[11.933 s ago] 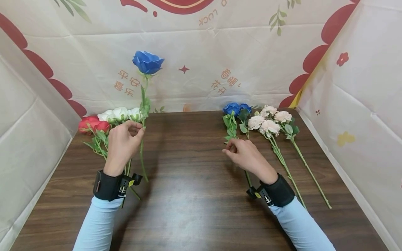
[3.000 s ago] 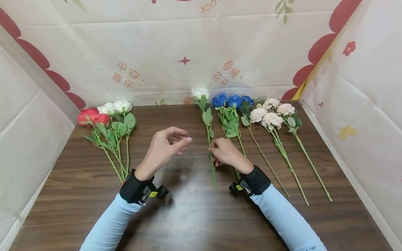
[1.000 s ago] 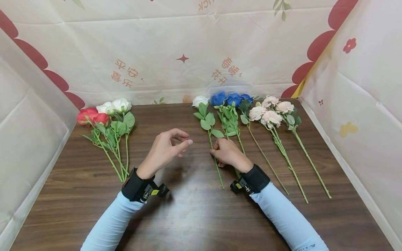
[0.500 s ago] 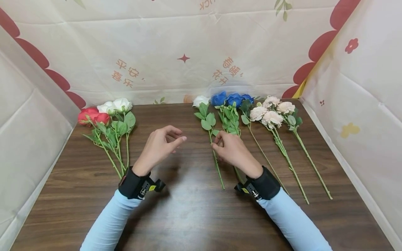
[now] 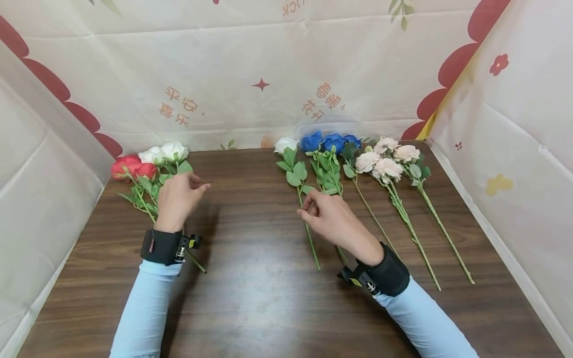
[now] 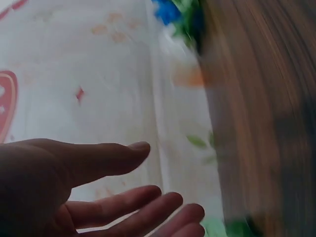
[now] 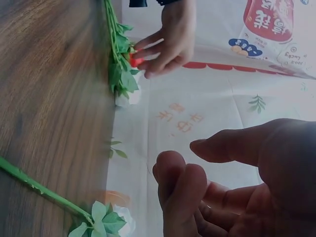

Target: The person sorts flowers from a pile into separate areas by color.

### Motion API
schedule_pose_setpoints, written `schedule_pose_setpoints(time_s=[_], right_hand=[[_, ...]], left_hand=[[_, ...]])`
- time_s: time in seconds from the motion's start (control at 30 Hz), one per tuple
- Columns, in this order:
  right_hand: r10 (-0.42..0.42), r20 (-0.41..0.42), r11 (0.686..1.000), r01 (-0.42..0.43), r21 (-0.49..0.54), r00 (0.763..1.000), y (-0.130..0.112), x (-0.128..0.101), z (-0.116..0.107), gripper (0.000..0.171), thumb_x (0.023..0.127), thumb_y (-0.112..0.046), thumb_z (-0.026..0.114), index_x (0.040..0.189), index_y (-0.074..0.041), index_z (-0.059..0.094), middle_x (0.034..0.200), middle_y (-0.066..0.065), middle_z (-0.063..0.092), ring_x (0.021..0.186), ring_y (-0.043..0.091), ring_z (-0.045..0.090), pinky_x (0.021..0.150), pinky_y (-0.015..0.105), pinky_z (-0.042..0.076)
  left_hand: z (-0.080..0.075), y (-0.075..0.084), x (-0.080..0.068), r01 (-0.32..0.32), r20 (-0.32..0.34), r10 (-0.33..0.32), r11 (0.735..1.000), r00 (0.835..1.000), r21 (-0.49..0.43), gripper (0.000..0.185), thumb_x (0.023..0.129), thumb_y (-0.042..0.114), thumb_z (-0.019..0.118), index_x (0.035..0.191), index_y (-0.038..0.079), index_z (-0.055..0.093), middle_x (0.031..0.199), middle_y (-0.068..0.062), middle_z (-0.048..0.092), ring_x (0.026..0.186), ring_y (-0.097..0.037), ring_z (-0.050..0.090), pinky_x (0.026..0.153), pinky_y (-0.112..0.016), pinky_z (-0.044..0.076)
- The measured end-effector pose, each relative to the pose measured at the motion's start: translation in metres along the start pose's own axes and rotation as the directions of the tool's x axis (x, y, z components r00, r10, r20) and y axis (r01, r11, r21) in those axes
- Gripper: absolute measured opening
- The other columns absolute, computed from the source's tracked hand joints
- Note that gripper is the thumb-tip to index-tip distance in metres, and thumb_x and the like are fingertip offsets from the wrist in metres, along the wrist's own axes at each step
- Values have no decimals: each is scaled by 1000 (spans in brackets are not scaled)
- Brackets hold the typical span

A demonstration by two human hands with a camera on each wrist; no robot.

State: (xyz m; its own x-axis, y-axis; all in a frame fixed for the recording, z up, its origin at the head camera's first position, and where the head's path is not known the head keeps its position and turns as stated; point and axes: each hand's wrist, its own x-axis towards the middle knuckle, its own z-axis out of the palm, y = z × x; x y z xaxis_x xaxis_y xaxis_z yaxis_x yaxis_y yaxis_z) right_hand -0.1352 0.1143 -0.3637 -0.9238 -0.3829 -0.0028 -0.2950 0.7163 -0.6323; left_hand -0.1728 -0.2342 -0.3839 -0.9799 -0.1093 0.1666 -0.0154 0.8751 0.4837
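Note:
My left hand [image 5: 179, 199] hovers over the left bunch and hides part of its stems. In the left wrist view this hand [image 6: 44, 182] has thumb and fingers apart with nothing between them. Red roses [image 5: 130, 166] and white roses [image 5: 167, 150] with green leaves make up that bunch. My right hand [image 5: 337, 219] is raised beside the stem of a single white rose [image 5: 285, 144]. Its fingers are loosely bent and hold nothing, as the right wrist view also shows. Blue roses [image 5: 331, 142] lie directly right of the single white one, their stems partly behind my right hand.
Pale pink flowers [image 5: 387, 169] on long stems lie at the right of the brown wooden table [image 5: 264, 298]. A printed cloth [image 5: 241, 59] stands as a wall along the table's back, with cloth sides left and right.
The blue rose my left hand held was laid with the other blue ones, then a white rose beside them. My right hand has released that white rose; my left has moved back left.

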Motion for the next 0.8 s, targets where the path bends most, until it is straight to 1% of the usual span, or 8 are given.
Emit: schedule_pose_setpoints(time_s=[0.07, 0.13, 0.2, 0.27, 0.33, 0.5, 0.63, 0.8], right_hand=[[-13, -2, 1000, 13, -4, 1000, 0, 0, 0, 11, 100, -22, 67, 100, -12, 64, 77, -3, 68, 62, 10, 58, 57, 28, 46], [-20, -1, 1000, 20, -4, 1000, 0, 0, 1, 11, 100, -22, 67, 99, -12, 64, 76, -3, 68, 62, 10, 58, 57, 27, 46], [-25, -1, 1000, 25, -4, 1000, 0, 0, 1, 11, 100, -22, 67, 99, -12, 64, 76, -3, 68, 62, 9, 58, 56, 27, 46], [-29, -2, 1000, 29, -4, 1000, 0, -1, 1, 11, 100, -22, 67, 98, -12, 64, 75, -3, 68, 62, 9, 58, 56, 27, 46], [-30, -1, 1000, 30, -3, 1000, -1, 0, 1, 11, 100, -22, 67, 98, -12, 64, 75, -3, 68, 61, 9, 58, 56, 27, 46], [-21, 11, 1000, 21, 2, 1000, -1, -1, 2, 12, 101, -22, 67, 97, -12, 64, 75, -2, 68, 60, 9, 58, 55, 27, 46], [-12, 20, 1000, 12, -1, 1000, -1, -1, 3, 12, 101, -23, 66, 98, -12, 64, 76, -2, 69, 59, 10, 58, 54, 27, 46], [-11, 12, 1000, 11, -8, 1000, -1, 0, 5, 12, 100, -24, 67, 97, -12, 65, 76, -2, 69, 59, 9, 57, 55, 27, 46]], left_hand=[[-2, -12, 3, 52, 8, -53, 998, 999, 43, 34, 94, 34, 75, 105, 2, 77, 101, -23, 76, 88, -43, 70, 65, -49, 51], [-2, -23, 5, 102, 30, -105, 991, 994, 84, 35, 93, 35, 75, 90, 0, 74, 87, -22, 71, 82, -42, 67, 60, -47, 48], [-2, -34, 7, 141, 59, -148, 983, 987, 120, 40, 91, 36, 76, 73, 2, 66, 71, -15, 62, 75, -38, 63, 57, -43, 44], [-1, -43, 9, 166, 90, -180, 975, 979, 146, 47, 91, 36, 77, 61, 6, 55, 63, -7, 49, 69, -33, 57, 55, -40, 41], [0, -49, 10, 179, 118, -198, 971, 973, 156, 49, 90, 35, 78, 58, 8, 53, 60, -5, 47, 67, -32, 57, 55, -39, 41], [7, -60, 12, 167, 152, -191, 973, 970, 158, 43, 88, 25, 77, 55, 9, 53, 58, -5, 51, 70, -35, 61, 58, -41, 46], [12, -65, 12, 148, 137, -169, 977, 976, 151, 43, 84, 14, 71, 48, 12, 47, 50, 0, 44, 66, -33, 59, 57, -38, 43], [12, -67, 13, 142, 136, -160, 981, 978, 131, 47, 84, 13, 70, 45, 14, 45, 46, 3, 38, 60, -29, 55, 56, -34, 39]])
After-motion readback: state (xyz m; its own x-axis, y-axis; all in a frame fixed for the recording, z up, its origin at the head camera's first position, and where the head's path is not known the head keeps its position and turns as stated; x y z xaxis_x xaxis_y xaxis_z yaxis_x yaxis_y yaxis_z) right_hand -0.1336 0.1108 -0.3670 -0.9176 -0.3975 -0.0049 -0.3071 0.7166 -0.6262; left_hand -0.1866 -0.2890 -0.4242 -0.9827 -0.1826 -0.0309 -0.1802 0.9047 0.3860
